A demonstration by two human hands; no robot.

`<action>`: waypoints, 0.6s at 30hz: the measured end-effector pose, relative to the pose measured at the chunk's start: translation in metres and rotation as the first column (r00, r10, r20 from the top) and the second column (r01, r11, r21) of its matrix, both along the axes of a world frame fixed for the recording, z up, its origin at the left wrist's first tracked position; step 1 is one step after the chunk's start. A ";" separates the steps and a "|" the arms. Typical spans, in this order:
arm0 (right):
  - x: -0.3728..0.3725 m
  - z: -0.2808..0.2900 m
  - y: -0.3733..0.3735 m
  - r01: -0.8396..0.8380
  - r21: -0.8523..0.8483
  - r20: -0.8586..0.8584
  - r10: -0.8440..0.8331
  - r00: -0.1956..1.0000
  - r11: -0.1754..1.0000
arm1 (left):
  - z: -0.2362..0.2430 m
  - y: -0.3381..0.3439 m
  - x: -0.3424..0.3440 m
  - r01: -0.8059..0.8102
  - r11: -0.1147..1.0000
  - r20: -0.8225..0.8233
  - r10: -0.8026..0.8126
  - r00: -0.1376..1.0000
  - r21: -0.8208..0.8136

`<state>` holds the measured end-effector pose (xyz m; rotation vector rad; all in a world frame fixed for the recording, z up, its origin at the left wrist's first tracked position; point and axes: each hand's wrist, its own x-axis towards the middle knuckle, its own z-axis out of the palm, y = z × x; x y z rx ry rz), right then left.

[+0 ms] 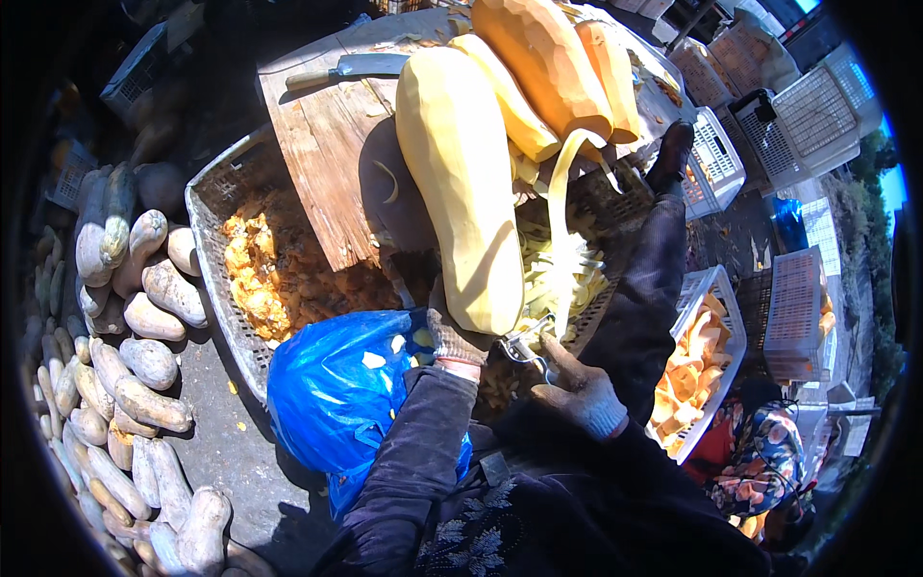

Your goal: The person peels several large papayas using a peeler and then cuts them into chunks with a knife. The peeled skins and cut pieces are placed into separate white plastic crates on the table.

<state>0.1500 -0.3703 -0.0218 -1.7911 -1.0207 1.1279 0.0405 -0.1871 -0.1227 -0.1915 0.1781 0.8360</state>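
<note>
A big pale-yellow squash, its skin pared off, leans over the edge of a wooden board with its lower end toward me. My left hand, in a knit glove, is closed around the side of that lower end; its fingers are partly hidden. My right hand, also gloved, grips a metal peeler at the squash's bottom edge. Long pale peel strips hang and heap just right of the squash. Behind it on the board lie a peeled orange squash and slimmer peeled pieces.
A knife lies on the board's far left. Under the board, a crate holds orange pulp. Blue plastic bulges beside my left forearm. Unpeeled squashes cover the left ground. At right stand a crate of orange pieces and another person.
</note>
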 end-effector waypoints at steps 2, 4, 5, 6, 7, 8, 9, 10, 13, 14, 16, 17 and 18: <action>0.026 -0.006 0.028 0.166 -0.017 -0.173 -0.167 0.971 0.986 | 0.000 0.001 0.003 -0.007 0.939 -0.246 0.097 0.964 0.344; 0.032 0.030 0.103 0.258 0.114 -0.294 -0.215 0.931 0.959 | -0.006 0.007 0.004 0.001 0.990 0.001 -0.002 1.000 0.139; 0.042 0.042 0.144 0.115 0.136 0.027 -0.119 0.992 0.984 | -0.005 0.006 0.002 0.020 0.939 -0.335 0.103 0.937 0.344; 0.047 0.062 0.179 0.049 0.077 0.216 -0.064 0.974 0.996 | -0.005 0.002 0.001 0.069 0.860 -0.491 0.221 0.843 0.505; 0.049 0.077 0.217 -0.018 0.020 0.383 0.009 0.924 1.000 | -0.007 0.000 -0.003 0.164 0.758 -0.636 0.384 0.670 0.631; 0.056 0.076 0.245 -0.075 0.147 0.619 -0.033 0.785 0.986 | -0.007 -0.006 -0.002 0.271 0.676 -0.705 0.523 0.479 0.685; 0.056 0.074 0.268 -0.097 0.117 0.612 0.005 0.791 0.988 | -0.005 -0.004 -0.005 0.308 0.630 -0.693 0.568 0.443 0.713; 0.061 0.064 0.272 -0.132 0.062 0.652 0.060 0.756 0.989 | 0.004 -0.008 -0.005 0.347 0.589 -0.682 0.595 0.425 0.730; 0.025 0.079 0.223 -0.149 -0.149 0.600 0.209 0.772 0.978 | 0.032 -0.006 -0.016 0.382 0.497 -0.622 0.688 0.372 0.779; 0.014 0.081 0.189 -0.195 -0.297 0.527 0.331 0.783 0.935 | 0.031 -0.002 -0.017 0.308 0.553 -0.630 0.628 0.457 0.774; 0.020 0.035 0.098 -0.284 0.096 0.301 0.244 0.922 0.954 | 0.004 0.008 0.000 0.011 0.888 -0.379 0.185 0.907 0.459; 0.023 0.038 0.070 -0.222 0.041 0.154 0.213 0.965 0.974 | 0.027 0.016 -0.001 0.043 0.951 0.155 -0.094 0.983 0.307; 0.028 0.024 0.055 -0.142 0.070 0.088 0.136 0.987 0.987 | 0.032 0.020 -0.001 0.053 0.975 0.073 -0.071 0.995 0.217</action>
